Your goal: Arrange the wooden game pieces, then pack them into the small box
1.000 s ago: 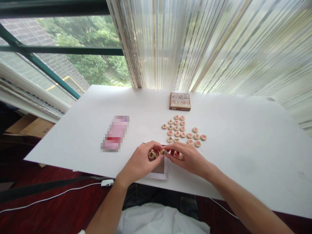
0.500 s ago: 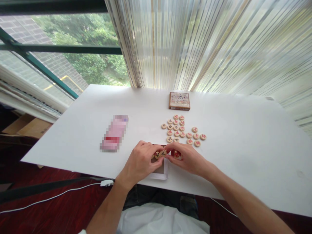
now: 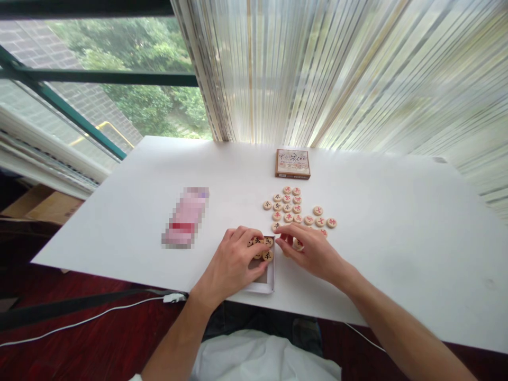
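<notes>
My left hand [image 3: 234, 259] rests over a shallow white box [image 3: 265, 284] at the table's near edge, fingers curled against several round wooden chess pieces [image 3: 266, 248] lying in it. My right hand [image 3: 309, 251] sits just right of the box, fingers bent, with one wooden piece [image 3: 297, 244] showing under them. Behind the hands, several more pieces [image 3: 296, 209] with red or black characters lie loose on the white table [image 3: 377, 238].
A brown lid [image 3: 292, 163] with printed characters lies at the back of the table by the striped curtain [image 3: 337, 74]. A blurred pink object [image 3: 186, 216] lies to the left. A white cable [image 3: 79, 321] runs over the dark floor below.
My right hand has slid right, away from the box toward the loose pieces. My left hand has settled lower over the pieces in the box.
</notes>
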A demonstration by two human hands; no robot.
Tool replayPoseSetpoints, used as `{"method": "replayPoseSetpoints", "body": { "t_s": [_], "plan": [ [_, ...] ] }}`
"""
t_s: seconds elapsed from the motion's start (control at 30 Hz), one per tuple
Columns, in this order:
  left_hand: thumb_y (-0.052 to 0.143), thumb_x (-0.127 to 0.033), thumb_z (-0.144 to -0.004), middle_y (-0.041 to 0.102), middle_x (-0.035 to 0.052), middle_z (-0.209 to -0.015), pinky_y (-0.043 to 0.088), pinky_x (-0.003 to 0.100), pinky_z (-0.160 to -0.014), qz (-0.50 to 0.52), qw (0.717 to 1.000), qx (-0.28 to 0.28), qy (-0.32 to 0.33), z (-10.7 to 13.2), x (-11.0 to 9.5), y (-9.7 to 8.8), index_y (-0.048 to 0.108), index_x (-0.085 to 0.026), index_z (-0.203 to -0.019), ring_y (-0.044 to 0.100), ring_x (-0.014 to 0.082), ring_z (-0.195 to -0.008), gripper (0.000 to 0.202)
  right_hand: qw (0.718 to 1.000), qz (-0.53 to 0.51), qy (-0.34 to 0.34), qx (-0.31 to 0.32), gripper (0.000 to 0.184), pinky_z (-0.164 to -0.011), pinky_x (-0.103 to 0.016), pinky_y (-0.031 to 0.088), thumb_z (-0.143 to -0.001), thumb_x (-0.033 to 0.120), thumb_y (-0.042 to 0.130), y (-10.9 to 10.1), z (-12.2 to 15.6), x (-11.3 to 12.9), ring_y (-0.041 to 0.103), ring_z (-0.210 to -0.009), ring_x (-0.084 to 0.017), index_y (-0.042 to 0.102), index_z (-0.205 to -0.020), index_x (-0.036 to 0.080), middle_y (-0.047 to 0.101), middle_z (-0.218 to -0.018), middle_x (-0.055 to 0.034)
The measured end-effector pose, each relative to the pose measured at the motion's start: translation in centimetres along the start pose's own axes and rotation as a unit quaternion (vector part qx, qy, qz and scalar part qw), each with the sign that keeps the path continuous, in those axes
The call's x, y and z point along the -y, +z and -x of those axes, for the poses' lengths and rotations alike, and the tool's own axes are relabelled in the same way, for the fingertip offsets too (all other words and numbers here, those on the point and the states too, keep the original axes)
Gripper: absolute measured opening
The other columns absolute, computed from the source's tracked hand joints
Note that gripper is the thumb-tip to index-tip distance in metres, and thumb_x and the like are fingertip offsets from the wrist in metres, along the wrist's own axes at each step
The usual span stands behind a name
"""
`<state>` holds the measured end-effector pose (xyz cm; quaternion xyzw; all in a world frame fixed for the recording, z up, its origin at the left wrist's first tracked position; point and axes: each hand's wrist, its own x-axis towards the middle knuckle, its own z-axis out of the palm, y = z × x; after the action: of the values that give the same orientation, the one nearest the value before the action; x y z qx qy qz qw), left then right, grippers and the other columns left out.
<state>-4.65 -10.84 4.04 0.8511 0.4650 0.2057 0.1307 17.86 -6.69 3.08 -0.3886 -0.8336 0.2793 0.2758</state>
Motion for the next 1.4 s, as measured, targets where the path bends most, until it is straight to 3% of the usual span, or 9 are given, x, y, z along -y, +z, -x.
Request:
{"method": "replayPoseSetpoints", "body": {
  "t_s": [0.37,0.63,0.8,0.93,1.17,1.4],
  "plan": [
    [0.068,-0.026,-0.089,0.063,0.0040,-0.119,0.041,0.043,-0.095,-0.001,1.000,0.014,-0.006,0.0,0.3,0.1,0.065,-0.028,-0.116,0.054,0.0242,-0.114,0.027,1.000,0.007,0.006,0.002,0.019,-0.064,-0.021,0.048,-0.098,0.027,0.057,-0.1,0.0,-0.1,0.062,-0.071,-0.012,0.066,-0.114,0.022,0.069,-0.086,-0.0025],
    [0.071,-0.022,-0.085,0.063,0.0039,-0.123,0.040,0.043,-0.098,0.026,0.999,0.017,-0.012,0.1,0.3,0.1,0.063,-0.026,-0.110,0.053,0.0248,-0.118,0.027,0.999,0.033,0.007,-0.032,0.016,-0.068,-0.023,0.046,-0.099,0.028,0.056,-0.6,-0.1,0.0,0.060,-0.071,-0.012,0.066,-0.108,0.021,0.067,-0.084,-0.0023],
    [0.070,-0.024,-0.086,0.065,0.0037,-0.124,0.040,0.043,-0.098,0.032,0.999,0.006,-0.012,-0.2,0.4,0.3,0.060,-0.025,-0.110,0.054,0.0253,-0.118,0.026,0.997,0.038,-0.041,0.056,0.013,-0.064,-0.023,0.041,-0.096,0.025,0.057,-1.0,0.1,0.6,0.055,-0.065,-0.011,0.068,-0.094,0.020,0.061,-0.074,-0.0004],
    [0.069,-0.024,-0.086,0.066,0.0031,-0.122,0.040,0.044,-0.098,0.029,0.999,0.005,-0.013,-0.3,0.4,0.4,0.060,-0.025,-0.108,0.054,0.0253,-0.117,0.024,0.985,0.059,-0.081,0.138,0.018,-0.062,-0.023,0.039,-0.096,0.023,0.054,-0.9,0.3,1.1,0.054,-0.063,-0.012,0.072,-0.100,0.021,0.060,-0.071,-0.0003],
    [0.071,-0.021,-0.083,0.063,0.0032,-0.128,0.039,0.043,-0.104,0.043,0.999,0.006,-0.023,0.2,0.7,-0.6,0.060,-0.025,-0.112,0.052,0.0248,-0.123,0.031,0.977,0.117,-0.079,0.162,0.018,-0.064,-0.025,0.035,-0.096,0.021,0.054,-0.4,0.3,1.0,0.058,-0.066,-0.013,0.072,-0.096,0.021,0.065,-0.074,-0.0026],
    [0.070,-0.020,-0.083,0.063,0.0046,-0.129,0.038,0.045,-0.107,0.032,0.998,-0.008,-0.045,0.8,1.7,-1.2,0.060,-0.025,-0.112,0.051,0.0262,-0.126,0.031,0.975,0.130,-0.093,0.154,0.020,-0.063,-0.026,0.033,-0.096,0.022,0.053,-0.2,0.4,1.0,0.057,-0.064,-0.013,0.072,-0.104,0.023,0.064,-0.072,-0.0020]
  ]
}}
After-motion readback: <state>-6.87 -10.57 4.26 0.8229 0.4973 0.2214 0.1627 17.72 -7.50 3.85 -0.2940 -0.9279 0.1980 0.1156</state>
